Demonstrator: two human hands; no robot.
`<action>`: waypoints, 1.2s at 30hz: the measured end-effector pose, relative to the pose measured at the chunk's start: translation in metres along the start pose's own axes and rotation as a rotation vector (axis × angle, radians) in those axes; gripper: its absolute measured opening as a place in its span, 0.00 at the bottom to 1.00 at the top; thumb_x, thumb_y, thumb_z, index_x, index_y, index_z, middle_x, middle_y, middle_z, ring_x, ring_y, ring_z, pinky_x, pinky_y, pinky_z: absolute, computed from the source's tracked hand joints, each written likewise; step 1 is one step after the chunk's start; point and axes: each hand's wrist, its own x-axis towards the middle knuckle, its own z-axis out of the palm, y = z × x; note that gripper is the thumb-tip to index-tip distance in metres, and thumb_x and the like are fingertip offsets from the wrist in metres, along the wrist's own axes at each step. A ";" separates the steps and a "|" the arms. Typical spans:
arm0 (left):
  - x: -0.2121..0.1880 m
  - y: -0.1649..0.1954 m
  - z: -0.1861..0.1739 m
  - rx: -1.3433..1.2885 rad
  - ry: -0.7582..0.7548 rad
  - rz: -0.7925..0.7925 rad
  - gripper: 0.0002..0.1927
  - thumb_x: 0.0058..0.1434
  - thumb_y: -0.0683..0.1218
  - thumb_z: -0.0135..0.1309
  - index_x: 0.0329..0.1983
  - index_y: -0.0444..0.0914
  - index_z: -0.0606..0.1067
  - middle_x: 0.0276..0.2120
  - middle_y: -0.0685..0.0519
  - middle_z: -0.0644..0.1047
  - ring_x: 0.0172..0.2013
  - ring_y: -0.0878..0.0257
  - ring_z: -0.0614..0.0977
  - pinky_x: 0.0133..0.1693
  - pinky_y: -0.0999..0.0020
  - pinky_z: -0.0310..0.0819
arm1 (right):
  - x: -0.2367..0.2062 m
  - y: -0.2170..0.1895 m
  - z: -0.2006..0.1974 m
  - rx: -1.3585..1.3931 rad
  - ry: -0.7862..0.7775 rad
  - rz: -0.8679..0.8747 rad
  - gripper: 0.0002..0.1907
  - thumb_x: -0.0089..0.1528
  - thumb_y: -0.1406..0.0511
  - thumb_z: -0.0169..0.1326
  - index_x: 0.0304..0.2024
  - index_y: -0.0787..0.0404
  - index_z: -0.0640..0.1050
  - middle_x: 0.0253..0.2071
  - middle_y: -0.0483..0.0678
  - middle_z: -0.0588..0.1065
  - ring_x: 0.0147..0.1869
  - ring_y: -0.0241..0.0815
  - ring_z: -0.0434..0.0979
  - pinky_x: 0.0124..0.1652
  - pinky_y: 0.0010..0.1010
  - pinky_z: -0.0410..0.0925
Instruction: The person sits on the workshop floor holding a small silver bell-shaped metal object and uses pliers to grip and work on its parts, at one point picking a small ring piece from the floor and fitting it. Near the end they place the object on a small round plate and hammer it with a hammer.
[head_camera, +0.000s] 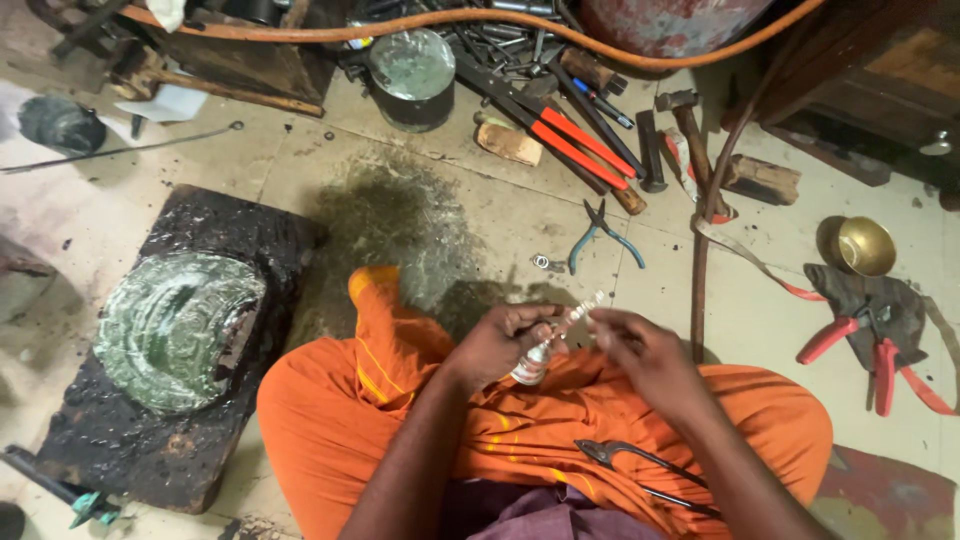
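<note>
Two hands meet above an orange-clad lap, seen from above. Left hand (505, 340) is closed around a small bottle (532, 365) with a red-and-white label, held tilted over the lap. Right hand (640, 345), fingers pinched together, grips the end of a thin pale rod (580, 308) that slants from the bottle's top; what the rod is cannot be told. Metal shears (640, 470) lie on the lap by the right forearm. On the floor: blue pliers (603, 235) just ahead, red pliers (865, 345) to the right, a black slab (130, 440) bearing a hammered metal dish (175, 330) to the left.
</note>
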 end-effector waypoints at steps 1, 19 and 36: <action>-0.002 0.004 0.001 -0.001 -0.002 -0.034 0.20 0.72 0.39 0.48 0.67 0.34 0.69 0.44 0.51 0.83 0.43 0.68 0.83 0.47 0.75 0.76 | 0.017 -0.003 0.009 0.222 -0.048 0.159 0.14 0.69 0.65 0.52 0.50 0.69 0.81 0.39 0.54 0.82 0.36 0.37 0.79 0.37 0.29 0.73; -0.001 0.006 0.005 0.122 0.132 -0.100 0.16 0.70 0.40 0.54 0.59 0.38 0.65 0.43 0.46 0.82 0.43 0.66 0.80 0.42 0.73 0.74 | 0.030 0.006 0.029 0.477 -0.225 0.277 0.16 0.59 0.70 0.62 0.50 0.66 0.82 0.37 0.51 0.84 0.35 0.35 0.81 0.36 0.27 0.74; -0.003 0.015 0.007 0.391 0.273 -0.285 0.12 0.61 0.41 0.60 0.47 0.40 0.73 0.43 0.52 0.83 0.39 0.67 0.83 0.35 0.68 0.80 | 0.034 -0.001 0.047 0.276 -0.060 0.273 0.14 0.52 0.73 0.69 0.41 0.68 0.83 0.36 0.53 0.84 0.38 0.38 0.83 0.39 0.29 0.77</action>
